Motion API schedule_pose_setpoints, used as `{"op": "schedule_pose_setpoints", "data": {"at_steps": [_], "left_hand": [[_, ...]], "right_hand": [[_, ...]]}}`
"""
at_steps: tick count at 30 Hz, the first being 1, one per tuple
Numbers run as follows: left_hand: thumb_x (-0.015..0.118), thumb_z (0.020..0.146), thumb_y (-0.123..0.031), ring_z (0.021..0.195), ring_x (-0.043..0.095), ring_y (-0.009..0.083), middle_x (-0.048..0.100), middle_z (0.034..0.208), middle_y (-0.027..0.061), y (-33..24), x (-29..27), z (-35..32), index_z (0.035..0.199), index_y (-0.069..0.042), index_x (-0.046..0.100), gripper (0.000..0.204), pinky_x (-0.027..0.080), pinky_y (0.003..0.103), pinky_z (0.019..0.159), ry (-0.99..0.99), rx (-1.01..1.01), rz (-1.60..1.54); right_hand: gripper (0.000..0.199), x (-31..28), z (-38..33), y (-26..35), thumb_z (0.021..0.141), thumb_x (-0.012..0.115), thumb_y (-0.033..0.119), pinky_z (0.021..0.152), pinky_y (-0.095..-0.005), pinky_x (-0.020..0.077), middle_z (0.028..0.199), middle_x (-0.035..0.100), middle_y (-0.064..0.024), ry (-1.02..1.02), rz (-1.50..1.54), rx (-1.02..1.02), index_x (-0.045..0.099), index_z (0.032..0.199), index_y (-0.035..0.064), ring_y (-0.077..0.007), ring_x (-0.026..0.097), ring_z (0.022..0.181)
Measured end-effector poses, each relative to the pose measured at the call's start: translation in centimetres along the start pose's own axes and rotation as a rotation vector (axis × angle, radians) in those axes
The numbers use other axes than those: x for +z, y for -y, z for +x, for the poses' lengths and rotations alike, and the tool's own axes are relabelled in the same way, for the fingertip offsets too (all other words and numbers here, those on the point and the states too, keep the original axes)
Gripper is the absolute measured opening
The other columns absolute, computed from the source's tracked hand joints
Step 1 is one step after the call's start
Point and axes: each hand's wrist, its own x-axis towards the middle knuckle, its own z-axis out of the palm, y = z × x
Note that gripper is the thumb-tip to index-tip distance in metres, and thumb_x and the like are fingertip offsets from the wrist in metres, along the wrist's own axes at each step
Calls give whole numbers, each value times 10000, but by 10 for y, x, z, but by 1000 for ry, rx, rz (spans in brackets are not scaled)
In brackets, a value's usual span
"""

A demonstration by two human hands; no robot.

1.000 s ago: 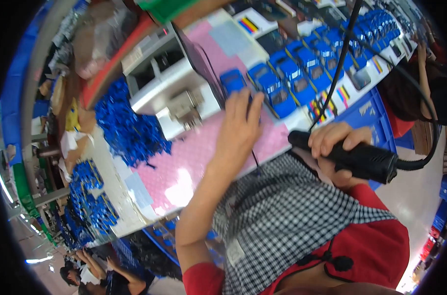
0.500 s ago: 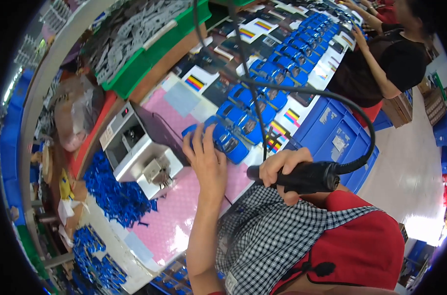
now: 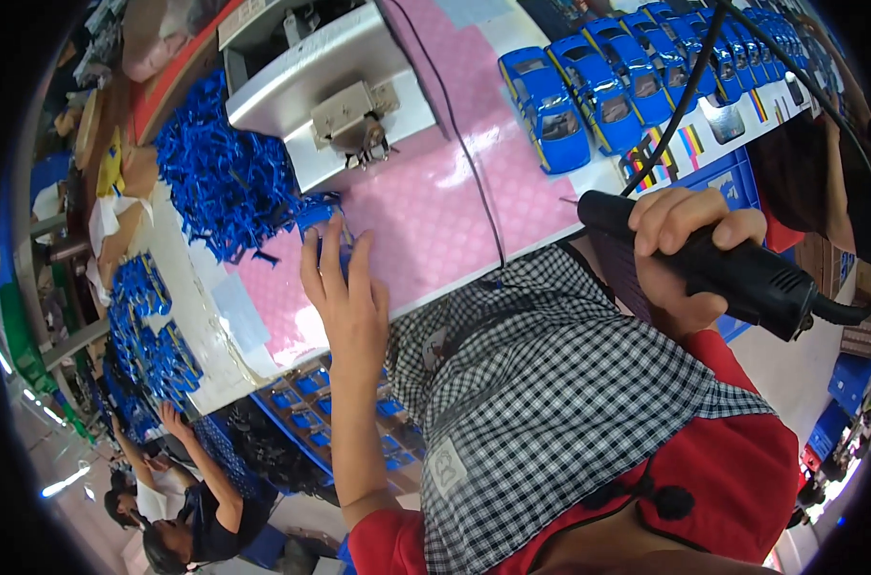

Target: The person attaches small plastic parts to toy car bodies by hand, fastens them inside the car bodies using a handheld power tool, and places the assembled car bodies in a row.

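Left hand (image 3: 344, 287) stretched flat over pink mat (image 3: 435, 201), fingers spread, tips touching a blue part (image 3: 322, 218) at pile (image 3: 225, 177) edge, 10 o'clock, right hand (image 3: 689, 254) at 3 o'clock, fingers wrapped tight round black driver (image 3: 713, 268), blue cars (image 3: 589, 91) at 1 o'clock.

Bare pink mat (image 3: 426, 206) lies open right of the left hand (image 3: 344, 297); a blue parts heap (image 3: 220, 177) crowds its left; the grey machine (image 3: 325, 91) and black cable (image 3: 464, 163) block farther on.
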Motion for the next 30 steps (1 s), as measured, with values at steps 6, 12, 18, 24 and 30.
{"op": "schedule_pose_setpoints", "data": {"at_steps": [6,12,18,24,30], "left_hand": [[526,725,23,1047,503,308,528,1136,160,-28,13,-42,1137,-55,551,420,438,426,872,583,177,-591],[459,754,51,1001,543,331,532,1119,158,-50,105,-93,1109,-48,545,379,473,390,866,552,99,-597],[511,731,3,1010,545,304,556,1068,134,-48,88,-100,1016,-47,598,302,472,373,825,485,101,-681],[569,771,-18,892,583,338,614,955,156,-27,59,-103,956,-31,626,194,481,395,769,308,-188,-700],[584,803,-94,896,588,366,622,963,198,-31,110,-103,1026,-43,619,231,469,411,787,387,-217,-736]], "right_hand": [[508,6,1,-6,785,691,370,614,-378,454,810,526,-116,-13,-60,-46,379,1064,81,-208,552,618],[513,16,0,-8,784,690,379,630,-388,452,823,524,-127,37,-42,-55,374,1058,81,-227,555,669],[565,13,-5,-7,744,715,427,586,-355,473,756,530,-116,123,-143,-180,356,1000,73,-210,554,620],[567,30,20,0,752,707,425,600,-355,482,753,523,-111,204,-71,-153,355,1025,74,-218,557,622],[567,55,21,-17,743,721,416,596,-349,470,766,525,-119,196,90,-58,366,1019,69,-215,543,627]]}}
